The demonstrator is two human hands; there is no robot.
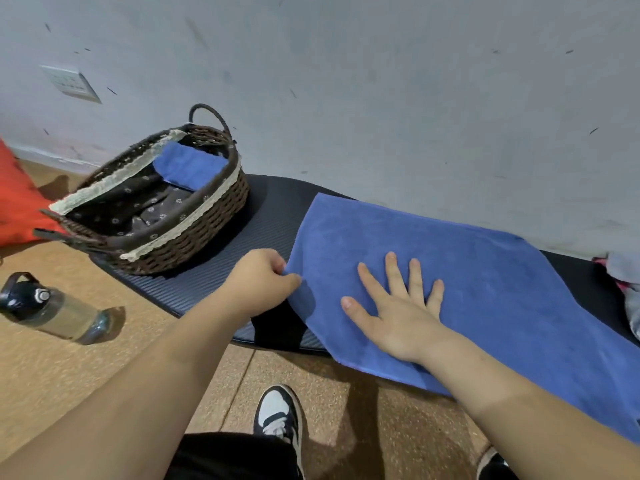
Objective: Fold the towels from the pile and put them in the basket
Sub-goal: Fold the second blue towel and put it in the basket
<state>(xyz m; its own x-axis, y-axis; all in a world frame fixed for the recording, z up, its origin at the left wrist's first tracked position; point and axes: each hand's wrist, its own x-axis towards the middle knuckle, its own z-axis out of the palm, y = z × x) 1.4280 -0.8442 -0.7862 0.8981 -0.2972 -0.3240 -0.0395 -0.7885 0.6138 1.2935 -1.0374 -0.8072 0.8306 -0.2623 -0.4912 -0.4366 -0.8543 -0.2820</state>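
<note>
Left hand (263,280) is pinched shut on the left edge of the blue towel (485,289), thumb and fingers gripping the hem near its near-left corner. Right hand (394,306) lies flat and spread wide on the towel, palm down, holding nothing, just pressing the cloth.

Towel is spread flat on the dark mat (263,216) on the floor, far edge along the wall, near edge hanging over the mat's front edge onto the floor. Basket (194,233) sits at the mat's left end w/ one folded blue towel (188,164) already inside, at its far end. Pile (623,275) is at the mat's right end, mostly out of frame.

Handling, my guess: soft, light, limp microfibre-type cloth; no stiffness, so it'll sag and crease if lifted by one point. Best grip is at corners/hem, two points, w/ the flat palm as anchor while folding. Not slippery on the ribbed mat, prob. drags a bit.
</note>
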